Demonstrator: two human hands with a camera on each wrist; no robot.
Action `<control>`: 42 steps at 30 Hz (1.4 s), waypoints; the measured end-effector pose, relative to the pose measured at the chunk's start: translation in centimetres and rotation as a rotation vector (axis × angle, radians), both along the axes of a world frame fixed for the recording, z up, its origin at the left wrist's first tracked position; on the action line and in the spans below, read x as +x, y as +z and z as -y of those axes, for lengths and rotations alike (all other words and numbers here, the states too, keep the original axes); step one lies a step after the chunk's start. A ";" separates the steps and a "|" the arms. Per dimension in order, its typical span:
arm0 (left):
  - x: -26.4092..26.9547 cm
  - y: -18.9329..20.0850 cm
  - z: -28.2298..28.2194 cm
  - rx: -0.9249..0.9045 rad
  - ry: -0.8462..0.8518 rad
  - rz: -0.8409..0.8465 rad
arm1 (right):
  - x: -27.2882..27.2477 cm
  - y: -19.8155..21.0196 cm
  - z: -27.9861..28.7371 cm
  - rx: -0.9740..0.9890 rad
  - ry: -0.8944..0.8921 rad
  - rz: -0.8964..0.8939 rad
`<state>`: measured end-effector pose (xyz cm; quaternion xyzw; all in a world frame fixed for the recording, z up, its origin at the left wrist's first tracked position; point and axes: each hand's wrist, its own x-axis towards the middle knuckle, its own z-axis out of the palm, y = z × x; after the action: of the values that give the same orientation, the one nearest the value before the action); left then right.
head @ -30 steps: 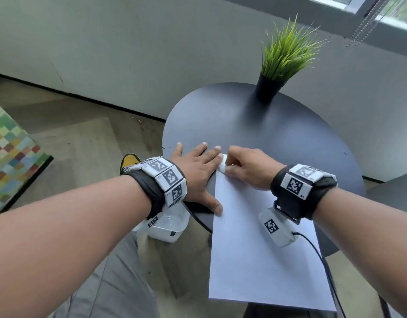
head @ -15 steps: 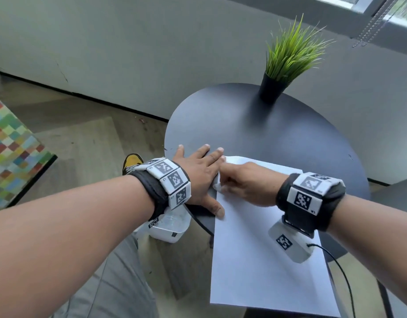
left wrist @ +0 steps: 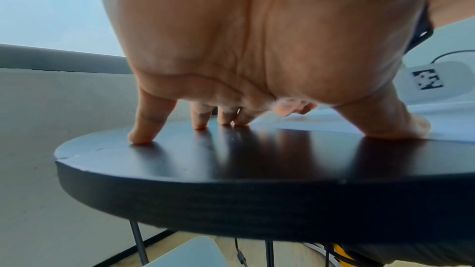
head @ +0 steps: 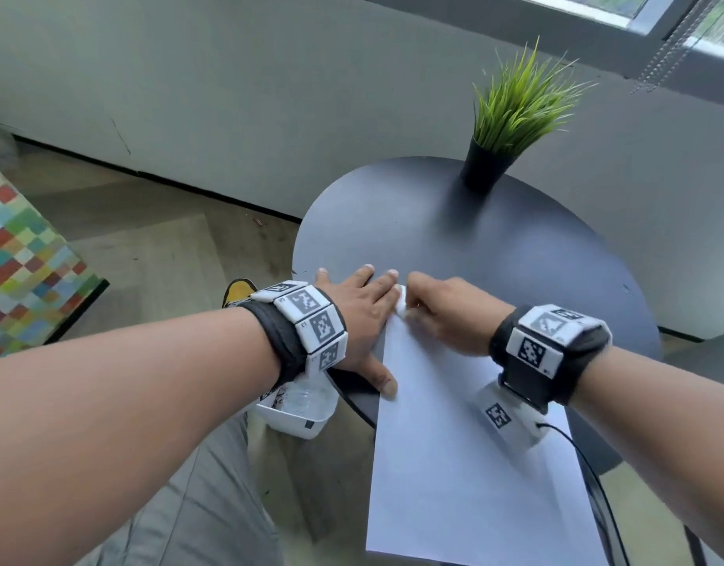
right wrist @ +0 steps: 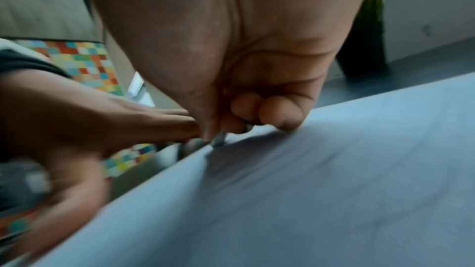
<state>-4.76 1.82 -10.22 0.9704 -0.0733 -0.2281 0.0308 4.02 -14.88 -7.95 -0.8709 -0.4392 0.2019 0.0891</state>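
A white sheet of paper (head: 454,463) lies on a round dark table (head: 454,230), and its near end hangs over the table's edge. My left hand (head: 360,316) lies flat on the table beside the sheet with its fingers spread, the thumb pressing the sheet's left edge. In the left wrist view its fingertips (left wrist: 200,121) stand on the tabletop (left wrist: 231,170). My right hand (head: 442,312) is curled over the sheet's far left corner and pinches a small curl of paper there. The blurred right wrist view shows the curled fingers (right wrist: 244,117) at the paper's (right wrist: 308,190) edge.
A potted grass plant (head: 511,116) stands at the table's far side, close to the grey wall. On the wooden floor to the left is a multicoloured checkered block (head: 21,271). A yellow shoe (head: 238,290) shows below the table edge. Another dark surface (head: 719,349) sits at the right.
Half a second ago the right hand sat a little nearer and the sheet's far edge showed; now it covers the far left corner again. The left hand has stayed in place.
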 end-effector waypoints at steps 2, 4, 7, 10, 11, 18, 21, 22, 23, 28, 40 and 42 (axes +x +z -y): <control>0.0 0.2 0.1 -0.006 0.004 -0.014 | -2.3 -0.4 0.2 -0.043 0.181 -0.064; 0.2 0.2 0.1 -0.001 -0.001 -0.013 | -2.5 -0.4 0.4 -0.088 0.220 -0.090; 0.2 0.1 0.1 0.015 -0.005 0.007 | 0.9 0.1 0.1 -0.054 -0.069 -0.061; -0.1 0.2 0.1 0.004 -0.014 0.022 | 1.9 -0.5 0.2 -0.048 -0.142 -0.093; -0.2 0.2 0.1 0.001 -0.021 0.017 | 1.7 -0.7 0.2 -0.047 -0.145 -0.094; -0.2 0.4 0.3 0.007 -0.009 -0.044 | -2.6 -0.8 0.7 -0.033 0.112 -0.024; -0.1 0.7 0.5 0.020 -0.006 -0.065 | -2.6 -0.3 0.8 -0.081 0.176 -0.047; -0.1 0.8 0.5 0.031 -0.007 -0.064 | -1.3 0.0 0.6 -0.084 0.077 -0.020; -0.1 0.8 0.6 0.043 -0.008 -0.064 | 0.0 0.3 0.7 -0.073 -0.013 0.016; -0.1 0.8 1.0 0.054 0.014 -0.086 | -3.1 0.3 1.3 -0.199 0.192 -0.012; 0.1 0.8 1.1 0.049 0.014 -0.112 | -3.4 0.4 1.6 -0.181 0.253 -0.068; 0.2 0.7 1.0 0.052 0.010 -0.096 | -0.1 0.6 1.5 -0.117 0.049 0.006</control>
<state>-4.57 0.80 -9.56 0.9591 -0.0610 -0.2762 0.0102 3.96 -16.41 -7.32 -0.8643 -0.4479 0.2267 0.0318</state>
